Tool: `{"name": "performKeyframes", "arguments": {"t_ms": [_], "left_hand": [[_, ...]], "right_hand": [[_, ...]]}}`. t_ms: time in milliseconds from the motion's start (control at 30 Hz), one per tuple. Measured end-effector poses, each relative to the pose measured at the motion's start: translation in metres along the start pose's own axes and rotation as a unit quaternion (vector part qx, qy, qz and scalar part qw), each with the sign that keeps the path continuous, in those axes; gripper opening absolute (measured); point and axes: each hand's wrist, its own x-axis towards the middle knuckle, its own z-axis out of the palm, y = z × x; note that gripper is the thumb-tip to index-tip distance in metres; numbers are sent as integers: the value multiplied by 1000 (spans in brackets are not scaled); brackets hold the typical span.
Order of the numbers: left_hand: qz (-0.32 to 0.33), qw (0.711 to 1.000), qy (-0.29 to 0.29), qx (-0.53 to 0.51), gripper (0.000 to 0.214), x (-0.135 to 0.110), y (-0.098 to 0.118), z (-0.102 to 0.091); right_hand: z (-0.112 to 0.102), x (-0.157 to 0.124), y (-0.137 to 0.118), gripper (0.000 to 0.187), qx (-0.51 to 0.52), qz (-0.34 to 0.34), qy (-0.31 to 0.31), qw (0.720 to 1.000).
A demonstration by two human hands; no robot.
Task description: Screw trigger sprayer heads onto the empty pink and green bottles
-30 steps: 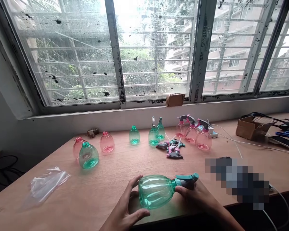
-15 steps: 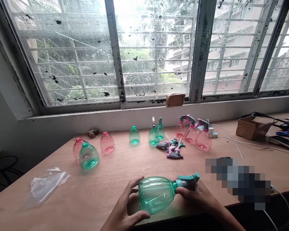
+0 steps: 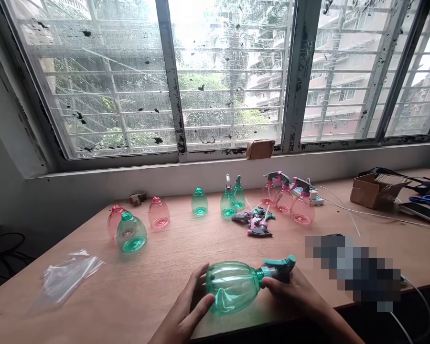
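A clear green spray bottle (image 3: 232, 289) lies sideways in the air above the table's front edge, its teal and grey spray head (image 3: 279, 268) pointing right. My right hand (image 3: 290, 291) is closed round the spray head and neck. Around the bottle's base at the left curves my left hand (image 3: 191, 306), thumb in front and fingers behind, with the fingertips partly hidden by the bottle. Beyond them lies a pile of loose spray heads (image 3: 258, 222), pink, grey and teal.
Green and pink bottles without heads, such as this green bottle (image 3: 132, 234), stand at left. Pink spray bottles (image 3: 303, 210) and green ones (image 3: 228, 203) stand at the back. A plastic bag (image 3: 71, 277) lies left; a cardboard box (image 3: 376, 191) and cables are at right.
The bottle has turned slightly about its length, and the spray head sits a little higher and further left. My left thumb has shifted up along the base.
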Motion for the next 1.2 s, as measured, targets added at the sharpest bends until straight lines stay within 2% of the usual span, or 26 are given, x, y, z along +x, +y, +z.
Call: {"name": "performKeyframes", "arguments": {"t_ms": [133,300,533,800,867,1000,1067,1200], "left_hand": [[36,999,-36,11,82,0,-9,1],[23,999,-18,41,92,-3,-14,-1],[-19,999,-19,34,74,-2,-5,-2],[-23,995,-18,91,107,-3,6,6],[-4,997,-22,69,103,-4,5,5],[21,999,-20,31,78,-1,-6,2],[23,999,-19,33,79,1,-12,2],[36,997,-19,70,95,0,-11,3]], "right_hand": [[2,0,-1,57,26,14,19,999],[6,-4,-10,57,18,11,25,999],[6,-5,-10,51,9,7,14,1000],[7,-4,-9,49,18,1,9,1000],[8,-4,-11,49,9,0,9,1000],[9,-5,-14,47,-15,-2,5,1000],[9,-5,-14,45,-22,2,2,1000],[9,-5,-12,48,-12,5,11,1000]]}}
